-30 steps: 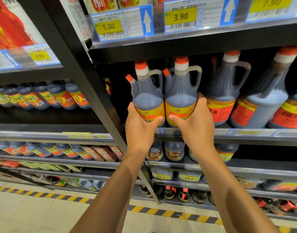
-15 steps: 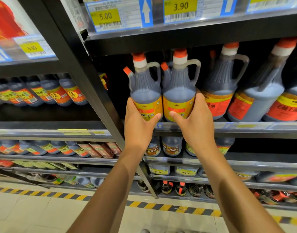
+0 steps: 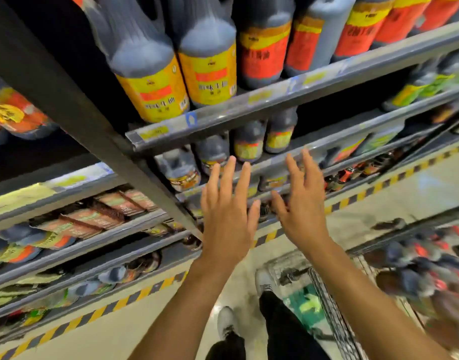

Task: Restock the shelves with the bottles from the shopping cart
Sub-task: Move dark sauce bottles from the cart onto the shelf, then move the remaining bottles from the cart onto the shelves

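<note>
While the left hand (image 3: 227, 219) and right hand (image 3: 302, 203) hang spread and empty, the cart (image 3: 332, 315) bottles (image 3: 415, 266) look heavy and slick, best held low round the body.

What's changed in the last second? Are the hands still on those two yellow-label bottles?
No. Both hands let go: the left hand and right hand have dropped below the shelf edge, fingers spread, holding nothing. The view has swung down toward the shopping cart. The two yellow-label bottles stay standing side by side on the shelf.
</note>
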{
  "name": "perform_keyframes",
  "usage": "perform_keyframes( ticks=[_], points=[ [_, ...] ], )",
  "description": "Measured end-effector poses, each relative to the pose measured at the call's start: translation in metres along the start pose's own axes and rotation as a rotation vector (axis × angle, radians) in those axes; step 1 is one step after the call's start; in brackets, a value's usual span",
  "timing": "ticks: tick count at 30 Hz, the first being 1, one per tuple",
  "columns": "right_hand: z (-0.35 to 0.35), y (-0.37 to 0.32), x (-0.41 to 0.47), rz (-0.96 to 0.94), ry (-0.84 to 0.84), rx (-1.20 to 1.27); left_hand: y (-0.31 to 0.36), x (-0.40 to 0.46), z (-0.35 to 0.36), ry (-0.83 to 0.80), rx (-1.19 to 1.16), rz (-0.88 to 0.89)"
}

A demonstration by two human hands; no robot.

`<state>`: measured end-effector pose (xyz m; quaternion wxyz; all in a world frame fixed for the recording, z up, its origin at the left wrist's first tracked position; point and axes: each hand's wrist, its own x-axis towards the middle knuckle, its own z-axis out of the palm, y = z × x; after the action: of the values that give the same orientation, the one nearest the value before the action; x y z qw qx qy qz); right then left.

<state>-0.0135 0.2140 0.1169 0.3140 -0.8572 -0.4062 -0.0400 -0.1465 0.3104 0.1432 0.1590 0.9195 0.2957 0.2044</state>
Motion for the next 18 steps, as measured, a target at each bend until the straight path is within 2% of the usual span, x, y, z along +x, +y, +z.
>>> perform_keyframes(
  ticks=[5, 11, 15, 18],
  points=[
    [-0.016, 0.07, -0.131, 0.375, -0.066, -0.167, 0.038, -0.044, 0.08, -0.315, -0.122, 0.12],
    [-0.066, 0.143, -0.263, 0.93, 0.027, -0.201, 0.121, -0.078, 0.143, -0.622, -0.076, 0.351],
    [-0.096, 0.179, -0.315, 1.1, 0.122, -0.285, 0.167, -0.088, 0.178, -0.735, -0.007, 0.434],
    [-0.112, 0.197, -0.346, 1.175, 0.152, -0.327, 0.191, -0.09, 0.203, -0.759, 0.057, 0.556]
  ],
)
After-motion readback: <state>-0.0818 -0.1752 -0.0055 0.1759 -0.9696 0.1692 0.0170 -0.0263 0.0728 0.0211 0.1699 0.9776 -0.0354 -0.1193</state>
